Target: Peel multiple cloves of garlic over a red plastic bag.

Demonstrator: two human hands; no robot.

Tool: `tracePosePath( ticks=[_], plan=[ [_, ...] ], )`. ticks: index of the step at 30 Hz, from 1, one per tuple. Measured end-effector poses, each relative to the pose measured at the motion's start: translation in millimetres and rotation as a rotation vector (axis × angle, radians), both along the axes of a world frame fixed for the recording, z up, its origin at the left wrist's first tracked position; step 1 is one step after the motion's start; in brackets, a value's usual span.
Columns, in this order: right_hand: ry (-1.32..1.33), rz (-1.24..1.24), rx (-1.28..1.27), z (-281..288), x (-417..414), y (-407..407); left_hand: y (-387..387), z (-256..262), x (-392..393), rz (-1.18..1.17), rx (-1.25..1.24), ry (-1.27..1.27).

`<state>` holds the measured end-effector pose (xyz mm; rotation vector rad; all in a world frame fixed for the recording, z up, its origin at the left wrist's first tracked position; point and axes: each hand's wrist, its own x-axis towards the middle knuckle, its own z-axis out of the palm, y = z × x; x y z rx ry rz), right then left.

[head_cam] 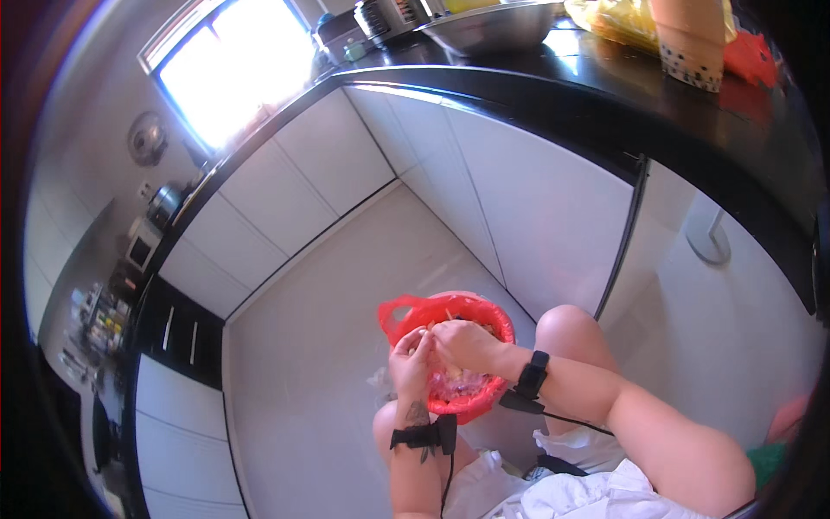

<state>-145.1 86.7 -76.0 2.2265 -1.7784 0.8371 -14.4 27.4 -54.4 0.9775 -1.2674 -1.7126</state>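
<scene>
Both my hands meet above a bin lined with a red plastic bag, which stands on the floor between my knees. My left hand has its fingertips pinched together around something small and pale, too small to name. Beside it, my right hand is turned palm down with its fingers curled at the left fingertips; whatever it grips is hidden. Scraps and crumpled clear plastic lie inside the bin. A handle loop of the red bag sticks out at the upper left. Black straps with cabled devices circle both wrists.
White cabinets run under a black counter. On it stand a steel bowl, a yellow plastic bag and a cup with dark pearls. At the far left are a rice cooker and bottles.
</scene>
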Motion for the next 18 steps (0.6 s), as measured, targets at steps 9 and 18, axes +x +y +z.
tracePosePath(
  ticks=[9,18],
  plan=[
    [-0.338,-0.037,-0.071,14.0,-5.2,8.2,0.2,-17.1,-1.9,-0.056,0.015,0.119],
    [-0.505,0.057,-0.066,20.4,-10.2,3.4,-6.2,-10.3,5.1,-0.062,0.225,0.274]
  ],
)
